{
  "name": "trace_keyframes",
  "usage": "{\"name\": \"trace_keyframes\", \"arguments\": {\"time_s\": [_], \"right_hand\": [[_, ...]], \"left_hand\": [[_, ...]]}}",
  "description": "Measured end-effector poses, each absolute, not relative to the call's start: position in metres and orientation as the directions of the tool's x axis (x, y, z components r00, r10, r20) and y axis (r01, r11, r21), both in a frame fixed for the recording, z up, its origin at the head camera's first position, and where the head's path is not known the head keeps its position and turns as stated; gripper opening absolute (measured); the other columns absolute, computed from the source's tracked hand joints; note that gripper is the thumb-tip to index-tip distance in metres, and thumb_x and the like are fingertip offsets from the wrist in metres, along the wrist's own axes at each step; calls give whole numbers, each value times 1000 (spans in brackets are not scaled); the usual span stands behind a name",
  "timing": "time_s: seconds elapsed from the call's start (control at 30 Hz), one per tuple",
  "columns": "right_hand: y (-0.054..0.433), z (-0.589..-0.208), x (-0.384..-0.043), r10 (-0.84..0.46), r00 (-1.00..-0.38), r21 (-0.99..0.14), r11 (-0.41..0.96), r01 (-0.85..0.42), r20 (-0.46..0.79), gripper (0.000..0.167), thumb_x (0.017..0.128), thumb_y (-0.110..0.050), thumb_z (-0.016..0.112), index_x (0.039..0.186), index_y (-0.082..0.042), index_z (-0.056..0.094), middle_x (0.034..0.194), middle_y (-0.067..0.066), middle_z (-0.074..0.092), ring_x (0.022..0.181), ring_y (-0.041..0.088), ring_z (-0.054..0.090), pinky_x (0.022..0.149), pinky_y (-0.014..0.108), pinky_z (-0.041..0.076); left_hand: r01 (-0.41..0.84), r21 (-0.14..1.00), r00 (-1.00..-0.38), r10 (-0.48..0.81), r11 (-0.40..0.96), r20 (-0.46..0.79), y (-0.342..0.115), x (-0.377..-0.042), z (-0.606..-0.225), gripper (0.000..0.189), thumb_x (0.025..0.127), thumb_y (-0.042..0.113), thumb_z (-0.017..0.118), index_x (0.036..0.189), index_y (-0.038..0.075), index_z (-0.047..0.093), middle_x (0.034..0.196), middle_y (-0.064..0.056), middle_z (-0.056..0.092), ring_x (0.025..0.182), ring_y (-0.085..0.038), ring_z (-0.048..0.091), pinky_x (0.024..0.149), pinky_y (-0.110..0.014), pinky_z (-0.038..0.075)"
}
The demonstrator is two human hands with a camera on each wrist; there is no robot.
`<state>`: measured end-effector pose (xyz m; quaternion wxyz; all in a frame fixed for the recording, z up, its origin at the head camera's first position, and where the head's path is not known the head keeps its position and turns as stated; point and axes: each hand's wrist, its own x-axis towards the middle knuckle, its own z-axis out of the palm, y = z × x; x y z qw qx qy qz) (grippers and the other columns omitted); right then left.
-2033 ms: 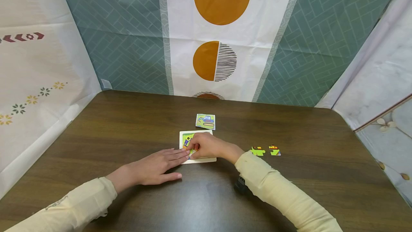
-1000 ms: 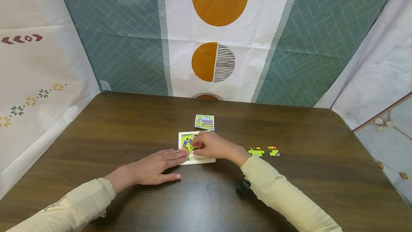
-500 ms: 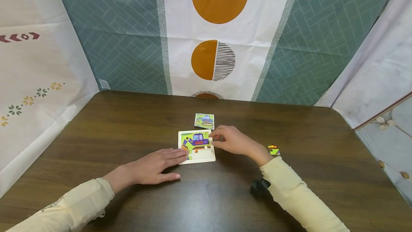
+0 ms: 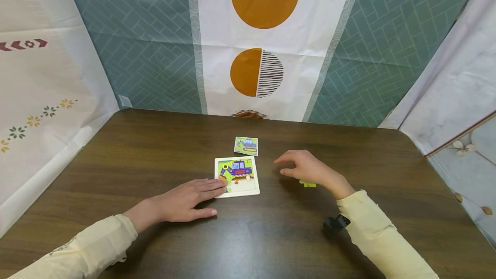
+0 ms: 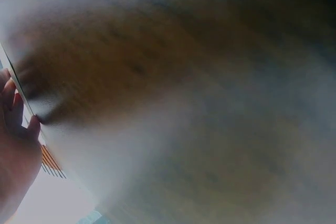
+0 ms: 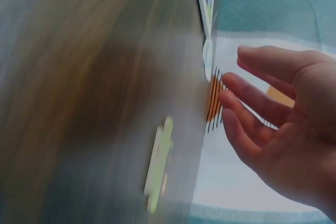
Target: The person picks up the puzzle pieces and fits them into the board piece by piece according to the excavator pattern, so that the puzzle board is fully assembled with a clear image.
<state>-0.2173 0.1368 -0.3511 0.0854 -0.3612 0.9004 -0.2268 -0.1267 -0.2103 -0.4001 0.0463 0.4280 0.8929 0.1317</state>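
Note:
My left hand [image 4: 193,200] lies with straight fingers on the lower left corner of a jigsaw tray [image 4: 248,193]. The tray has a white border and a partly filled picture of a purple digger; pale bare backing shows at its lower right. Over the table to the tray's right is my right hand [image 4: 310,167], loosely bent, with nothing between thumb and fingers. A green jigsaw piece [image 4: 308,184] shows partly beneath that hand. In the right wrist view the piece [image 6: 159,166] lies flat, apart from the fingers [image 6: 252,56].
A small picture card [image 4: 246,146] with the same digger lies just behind the tray. Brown wooden table [image 4: 162,141] surrounds everything, with a patterned cloth [image 4: 255,106] hanging at its far edge. The second loose piece is hidden behind the right hand or forearm.
My right hand has left the tray and moved right toward the loose pieces. More of the digger picture shows filled in than two seconds ago. My left hand stays put.

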Motion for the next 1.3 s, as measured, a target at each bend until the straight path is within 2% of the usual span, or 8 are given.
{"name": "trace_keyframes", "arguments": {"time_s": [0.13, 0.3, 0.47, 0.83, 1.07, 1.3], "right_hand": [[152, -351, -219, -681, -732, -465, 649, -602, -2, 30, 84, -6, 74, 114, 0, 70, 109, 10, 67, 100, 28, 62, 84, 43, 52], [169, -351, -220, -666, -743, -471, 676, -567, -63, 41, 81, -11, 79, 119, -1, 68, 118, 14, 64, 105, 34, 61, 87, 47, 51], [183, -354, -221, -644, -756, -456, 711, -536, -115, 47, 79, -16, 81, 122, -3, 66, 122, 15, 62, 103, 38, 61, 86, 48, 51], [213, -365, -217, -664, -744, -466, 683, -562, -76, 49, 76, -19, 84, 118, -2, 68, 115, 12, 62, 102, 33, 60, 85, 46, 52], [220, -369, -216, -663, -745, -457, 684, -568, -66, 43, 75, -16, 84, 114, -3, 71, 107, 4, 64, 94, 23, 58, 79, 38, 52], [218, -370, -219, -705, -708, -442, 647, -622, -36, 36, 75, -13, 83, 108, -1, 73, 98, 2, 63, 86, 19, 56, 72, 30, 52]], "left_hand": [[761, 269, -621, 782, 590, 42, -210, -127, -400, 64, 98, 50, 48, 146, 8, 43, 153, -6, 35, 140, -19, 31, 111, -43, 29], [757, 275, -624, 781, 592, 37, -209, -127, -399, 64, 98, 49, 49, 146, 8, 43, 153, -6, 35, 140, -19, 31, 111, -43, 29], [744, 284, -634, 773, 604, 18, -210, -126, -399, 65, 98, 51, 47, 147, 9, 42, 154, -4, 34, 141, -19, 29, 112, -43, 28], [748, 284, -632, 774, 600, 30, -210, -126, -400, 65, 98, 51, 47, 147, 8, 42, 154, -5, 34, 141, -19, 29, 112, -42, 28], [727, 304, -647, 763, 616, 1, -210, -126, -399, 67, 98, 54, 45, 148, 10, 40, 155, -3, 31, 142, -18, 27, 112, -43, 27], [716, 318, -652, 758, 621, -13, -209, -126, -398, 67, 98, 54, 44, 148, 10, 40, 155, -2, 31, 142, -19, 27, 112, -44, 27]]}}
